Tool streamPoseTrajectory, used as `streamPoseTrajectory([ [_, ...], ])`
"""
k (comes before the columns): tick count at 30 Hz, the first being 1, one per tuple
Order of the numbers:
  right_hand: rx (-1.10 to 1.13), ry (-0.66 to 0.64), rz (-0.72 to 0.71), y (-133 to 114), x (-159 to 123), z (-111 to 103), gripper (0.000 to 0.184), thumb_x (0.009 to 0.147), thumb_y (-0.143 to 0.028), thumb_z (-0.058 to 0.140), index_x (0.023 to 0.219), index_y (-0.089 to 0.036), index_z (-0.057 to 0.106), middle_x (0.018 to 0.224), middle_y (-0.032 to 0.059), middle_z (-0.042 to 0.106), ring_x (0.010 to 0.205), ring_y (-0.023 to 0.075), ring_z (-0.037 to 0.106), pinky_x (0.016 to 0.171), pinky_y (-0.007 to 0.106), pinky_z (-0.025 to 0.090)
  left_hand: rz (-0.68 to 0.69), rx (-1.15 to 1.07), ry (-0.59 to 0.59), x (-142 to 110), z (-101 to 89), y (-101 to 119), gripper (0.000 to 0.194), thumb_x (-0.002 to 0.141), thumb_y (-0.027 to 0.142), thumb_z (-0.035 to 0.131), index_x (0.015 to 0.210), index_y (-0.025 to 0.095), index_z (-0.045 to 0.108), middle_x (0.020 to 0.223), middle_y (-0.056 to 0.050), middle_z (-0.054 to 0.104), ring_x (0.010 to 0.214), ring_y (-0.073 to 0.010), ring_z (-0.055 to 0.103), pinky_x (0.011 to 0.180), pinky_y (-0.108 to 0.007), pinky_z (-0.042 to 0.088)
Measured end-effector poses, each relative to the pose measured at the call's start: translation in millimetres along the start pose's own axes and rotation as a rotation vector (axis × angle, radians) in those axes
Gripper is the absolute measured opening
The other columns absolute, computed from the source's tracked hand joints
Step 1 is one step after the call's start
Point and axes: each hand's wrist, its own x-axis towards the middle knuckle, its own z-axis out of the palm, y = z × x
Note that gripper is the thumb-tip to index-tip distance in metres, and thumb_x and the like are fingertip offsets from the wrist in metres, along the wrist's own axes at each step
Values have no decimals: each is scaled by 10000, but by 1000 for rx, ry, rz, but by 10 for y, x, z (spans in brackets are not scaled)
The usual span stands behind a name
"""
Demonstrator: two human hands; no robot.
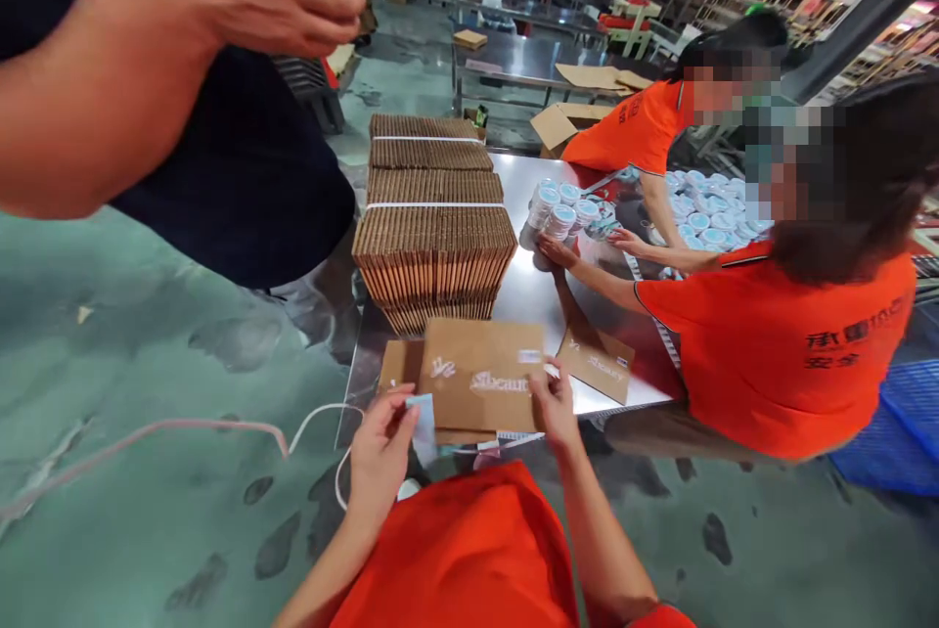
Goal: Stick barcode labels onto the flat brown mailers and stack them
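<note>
A flat brown cardboard box (480, 383) with white lettering and a small white label lies before me at the table's near edge. My right hand (556, 405) grips its right edge, fingers closed near the label. Between the thumb and fingers of my left hand (381, 447) is a pale blue slip (424, 427), which hangs at the box's lower left corner. Part of another brown box shows under the left side. To the right, a similar printed box (596, 364) lies flat on the steel table (524, 281).
Strapped stacks of folded cardboard (436, 237) rise beyond the box. Two co-workers in orange shirts (792, 344) are at the right, near stacked round containers (561, 207) with pale blue lids. Another person's arm (161, 51) reaches in at upper left. A hose (212, 425) crosses the floor.
</note>
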Motion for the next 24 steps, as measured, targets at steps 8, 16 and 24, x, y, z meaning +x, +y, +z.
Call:
streamPoseTrajectory([
  [8,-609,624,87,-146,617,-1587,614,520,-545,719,972,-156,573,993,200,649,956,341,608,820,468,456,-183,-168,-134,-141,120,153,210,634,244,662,823,181,725,818,-31,750,790,-180,658,699,-251,496],
  [16,-383,28,-45,-180,-18,8,438,732,-582,590,949,-203,635,907,78,680,822,210,634,750,356,513,-231,-160,-187,-210,174,222,276,664,340,674,871,170,743,976,-86,759,961,-240,668,834,-327,519],
  [24,-71,-447,-17,-355,-692,830,246,790,-442,648,851,-206,610,737,2,578,641,133,548,604,267,469,-177,-116,-140,-218,194,127,191,653,328,710,765,176,677,978,-82,743,936,-240,678,858,-351,528],
])
